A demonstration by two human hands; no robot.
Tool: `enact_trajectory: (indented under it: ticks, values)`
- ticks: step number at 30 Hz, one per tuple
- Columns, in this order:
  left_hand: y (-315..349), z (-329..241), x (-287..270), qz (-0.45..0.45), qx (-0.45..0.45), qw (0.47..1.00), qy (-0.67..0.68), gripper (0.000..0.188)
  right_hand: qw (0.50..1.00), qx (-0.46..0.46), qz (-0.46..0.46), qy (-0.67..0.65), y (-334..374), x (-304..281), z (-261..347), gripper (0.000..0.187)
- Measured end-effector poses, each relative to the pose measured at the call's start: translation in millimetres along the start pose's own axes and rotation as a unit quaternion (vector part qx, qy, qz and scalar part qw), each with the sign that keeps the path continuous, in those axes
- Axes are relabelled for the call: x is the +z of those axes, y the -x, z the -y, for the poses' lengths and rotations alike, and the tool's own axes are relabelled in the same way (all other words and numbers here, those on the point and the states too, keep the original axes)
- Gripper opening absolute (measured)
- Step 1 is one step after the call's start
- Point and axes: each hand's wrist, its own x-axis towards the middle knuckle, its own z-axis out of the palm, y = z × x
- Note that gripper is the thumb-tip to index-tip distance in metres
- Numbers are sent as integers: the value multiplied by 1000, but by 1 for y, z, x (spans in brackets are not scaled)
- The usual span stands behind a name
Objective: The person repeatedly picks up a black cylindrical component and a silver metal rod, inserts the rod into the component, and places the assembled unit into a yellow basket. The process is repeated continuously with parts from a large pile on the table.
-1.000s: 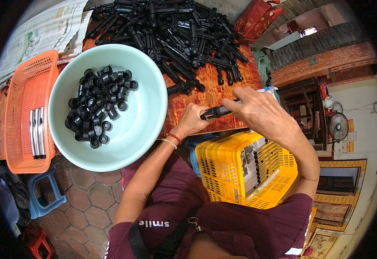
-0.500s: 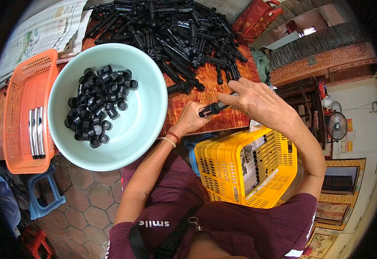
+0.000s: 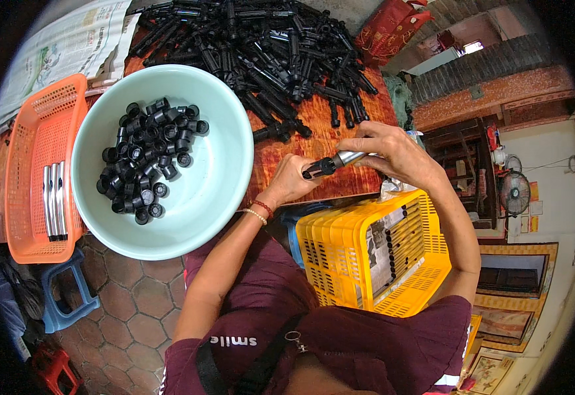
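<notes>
My left hand (image 3: 290, 178) is closed round one end of a black plastic rod-like part (image 3: 321, 168) at the table's front edge. A shiny silver tube (image 3: 351, 157) sits in line with its other end, and my right hand (image 3: 398, 153) grips that tube with thumb and fingers. How far the two overlap is hidden. To the left stands a pale green basin (image 3: 215, 217) holding many short black plastic caps (image 3: 144, 141). Behind my hands lies a large heap of long black plastic parts (image 3: 261, 62).
An orange basket (image 3: 24, 191) with several silver tubes (image 3: 55, 201) stands left of the basin. Beneath my right arm is a yellow crate (image 3: 337, 263) holding rows of tubes. Newspapers (image 3: 70, 52) lie back left, a red bag (image 3: 392, 29) back right. A blue stool (image 3: 70, 289) stands on the floor.
My right hand has shifted slightly right, its fingers uncovering more of the silver tube. My right forearm has swung inward. The left hand keeps its hold on the black part.
</notes>
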Motion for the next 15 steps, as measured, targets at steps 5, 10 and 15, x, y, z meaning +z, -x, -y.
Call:
enact_trajectory:
  ticks: [5, 10, 15]
  values:
    - [0, 0, -1, 4, 2, 1000, -12, 14, 1000, 10, -17, 7, 4, 3, 1, 38]
    - [0, 4, 1, -3, 3, 1000, -14, 13, 998, -8, -47, 31, 8, 8, 1, 43]
    - [0, 1, 1, -6, 2, 1000, -5, 17, 995, -7, -65, 70, 12, 9, 8, 46]
